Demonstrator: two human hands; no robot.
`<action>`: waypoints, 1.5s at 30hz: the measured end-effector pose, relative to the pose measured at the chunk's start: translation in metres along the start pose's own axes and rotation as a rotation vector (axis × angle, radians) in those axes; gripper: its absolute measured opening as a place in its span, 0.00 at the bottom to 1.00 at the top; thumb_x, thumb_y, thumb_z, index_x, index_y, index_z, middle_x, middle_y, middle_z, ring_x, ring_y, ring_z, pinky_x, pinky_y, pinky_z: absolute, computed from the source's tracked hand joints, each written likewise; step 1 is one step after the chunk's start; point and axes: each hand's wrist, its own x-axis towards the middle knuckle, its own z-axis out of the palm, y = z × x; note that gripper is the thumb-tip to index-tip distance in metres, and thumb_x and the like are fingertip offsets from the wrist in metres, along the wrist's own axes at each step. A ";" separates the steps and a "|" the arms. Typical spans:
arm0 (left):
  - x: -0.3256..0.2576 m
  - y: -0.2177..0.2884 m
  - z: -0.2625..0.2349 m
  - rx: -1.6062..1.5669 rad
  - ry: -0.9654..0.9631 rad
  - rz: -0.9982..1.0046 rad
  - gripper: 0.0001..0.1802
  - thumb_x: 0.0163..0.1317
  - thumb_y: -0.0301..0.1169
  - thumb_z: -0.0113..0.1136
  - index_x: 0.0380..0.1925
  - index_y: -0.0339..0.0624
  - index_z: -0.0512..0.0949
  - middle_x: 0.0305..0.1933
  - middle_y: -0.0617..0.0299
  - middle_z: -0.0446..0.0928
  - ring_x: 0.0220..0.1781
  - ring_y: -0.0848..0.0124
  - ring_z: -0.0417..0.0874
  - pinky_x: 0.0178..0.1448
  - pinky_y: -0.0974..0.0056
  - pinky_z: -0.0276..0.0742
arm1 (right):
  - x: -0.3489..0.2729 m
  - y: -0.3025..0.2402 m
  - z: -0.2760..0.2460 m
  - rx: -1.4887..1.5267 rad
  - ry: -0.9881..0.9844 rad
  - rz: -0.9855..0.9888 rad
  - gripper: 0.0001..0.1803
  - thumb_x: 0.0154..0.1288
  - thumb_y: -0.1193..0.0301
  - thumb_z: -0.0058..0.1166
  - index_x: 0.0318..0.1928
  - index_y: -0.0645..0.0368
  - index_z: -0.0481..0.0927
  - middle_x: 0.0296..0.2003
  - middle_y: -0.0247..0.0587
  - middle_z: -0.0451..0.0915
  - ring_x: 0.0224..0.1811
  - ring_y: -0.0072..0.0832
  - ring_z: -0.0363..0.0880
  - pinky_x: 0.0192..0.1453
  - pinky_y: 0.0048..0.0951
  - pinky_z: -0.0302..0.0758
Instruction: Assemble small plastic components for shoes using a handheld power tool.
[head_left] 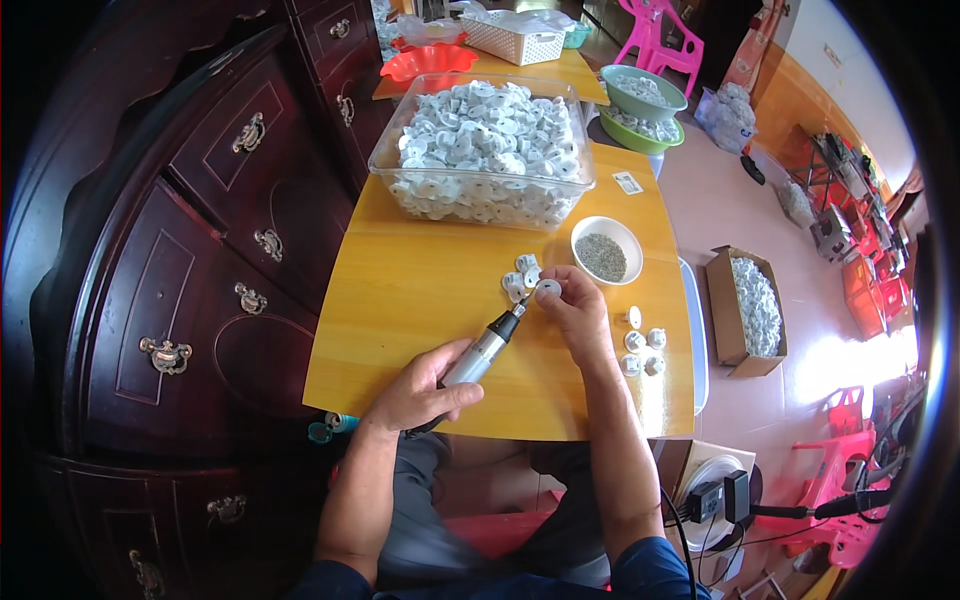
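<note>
My left hand (pixel 425 388) is wrapped round a silver and black electric screwdriver (pixel 478 358), whose tip points up and to the right. Between the fingertips of my right hand (pixel 577 315) is a small round white plastic part (pixel 547 288). The screwdriver's bit reaches up close to that part; whether they touch I cannot tell. Just left of my right fingertips lies a small cluster of white plastic parts (pixel 522 276). Several more white parts (pixel 633 341) stand on the table right of my right wrist. A white bowl (pixel 634 243) of tiny metal screws (pixel 602 257) sits beyond my right hand.
A clear plastic bin (pixel 480 188) heaped with white parts stands at the table's (pixel 375 310) far side. Dark wooden drawers (pixel 215 300) rise close on the left. On the floor to the right is a cardboard box (pixel 727 300) of parts. Stacked green basins (pixel 640 100) stand farther back.
</note>
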 end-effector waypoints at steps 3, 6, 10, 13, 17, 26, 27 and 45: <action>0.001 -0.001 0.001 -0.002 0.002 -0.013 0.33 0.64 0.36 0.66 0.64 0.33 0.66 0.33 0.71 0.68 0.27 0.84 0.69 0.28 0.76 0.70 | 0.000 -0.001 -0.001 -0.038 -0.009 0.034 0.11 0.63 0.78 0.60 0.47 0.59 0.82 0.33 0.27 0.81 0.35 0.12 0.75 0.40 0.17 0.72; 0.002 -0.001 0.003 0.009 0.010 -0.025 0.34 0.64 0.35 0.66 0.66 0.33 0.65 0.34 0.71 0.68 0.29 0.84 0.68 0.29 0.76 0.70 | 0.000 0.000 0.000 -0.062 -0.006 0.039 0.12 0.62 0.78 0.60 0.48 0.59 0.84 0.30 0.25 0.80 0.32 0.11 0.74 0.38 0.17 0.72; 0.003 -0.003 0.004 0.008 0.013 -0.029 0.35 0.64 0.35 0.66 0.66 0.33 0.65 0.34 0.71 0.67 0.29 0.84 0.68 0.29 0.76 0.69 | 0.000 0.003 0.002 -0.130 0.015 0.033 0.14 0.61 0.77 0.59 0.48 0.57 0.86 0.26 0.22 0.76 0.28 0.10 0.69 0.34 0.17 0.69; 0.003 -0.005 0.003 0.011 0.017 -0.031 0.35 0.64 0.36 0.66 0.66 0.34 0.65 0.34 0.71 0.67 0.29 0.84 0.68 0.29 0.76 0.69 | 0.001 0.007 0.001 -0.156 0.025 0.023 0.14 0.59 0.77 0.60 0.47 0.55 0.87 0.24 0.21 0.74 0.26 0.10 0.67 0.31 0.17 0.67; 0.005 -0.004 0.004 0.022 0.012 -0.023 0.34 0.64 0.36 0.66 0.66 0.34 0.65 0.33 0.72 0.67 0.28 0.84 0.68 0.28 0.76 0.69 | 0.000 0.007 0.001 -0.192 0.042 0.014 0.14 0.58 0.76 0.61 0.47 0.55 0.87 0.23 0.21 0.72 0.25 0.11 0.65 0.29 0.18 0.66; 0.007 -0.008 0.004 0.023 0.005 -0.032 0.35 0.64 0.38 0.66 0.66 0.34 0.65 0.32 0.72 0.66 0.28 0.84 0.67 0.28 0.76 0.69 | -0.001 0.001 0.010 -0.243 0.168 -0.133 0.11 0.55 0.76 0.63 0.41 0.59 0.86 0.23 0.27 0.76 0.24 0.13 0.69 0.31 0.20 0.70; 0.006 -0.008 0.003 0.023 0.000 -0.032 0.35 0.64 0.39 0.66 0.66 0.34 0.65 0.32 0.72 0.66 0.28 0.84 0.67 0.28 0.76 0.69 | -0.002 -0.002 0.010 -0.300 0.162 -0.106 0.10 0.55 0.76 0.63 0.40 0.59 0.85 0.23 0.27 0.76 0.24 0.13 0.70 0.31 0.20 0.71; 0.006 -0.007 0.003 0.028 0.005 -0.053 0.33 0.64 0.38 0.65 0.65 0.34 0.66 0.33 0.72 0.66 0.28 0.84 0.67 0.28 0.77 0.69 | -0.003 -0.003 0.008 -0.393 0.144 -0.091 0.09 0.53 0.77 0.65 0.38 0.60 0.85 0.23 0.28 0.77 0.24 0.14 0.70 0.31 0.20 0.72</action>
